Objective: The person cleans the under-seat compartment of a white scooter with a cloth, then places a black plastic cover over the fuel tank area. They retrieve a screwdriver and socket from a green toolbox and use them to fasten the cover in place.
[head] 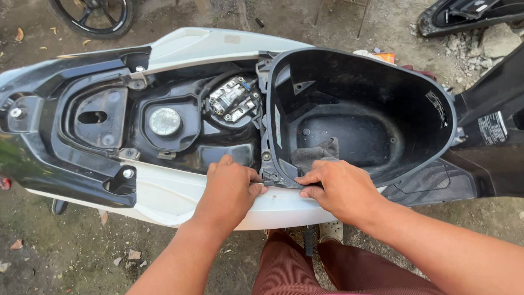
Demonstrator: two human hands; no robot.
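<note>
arms: bare, no sleeves | left hand (228, 191), right hand (339, 188): ungloved | trousers (305, 267): dark red, ribbed

Storage bucket (376, 117) sitting in the scooter body (180, 196). Left of the bucket: fuel pump unit (233, 98), then filler cap (165, 121) farther left. Cloth (316, 153) lying inside the bucket. Both hands resting at the bucket's near rim, left hand (229, 191) beside right hand (335, 186).

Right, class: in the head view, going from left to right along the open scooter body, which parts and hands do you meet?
Bolt → slotted black plate → round silver cap → left hand → right hand → storage tub.
</note>
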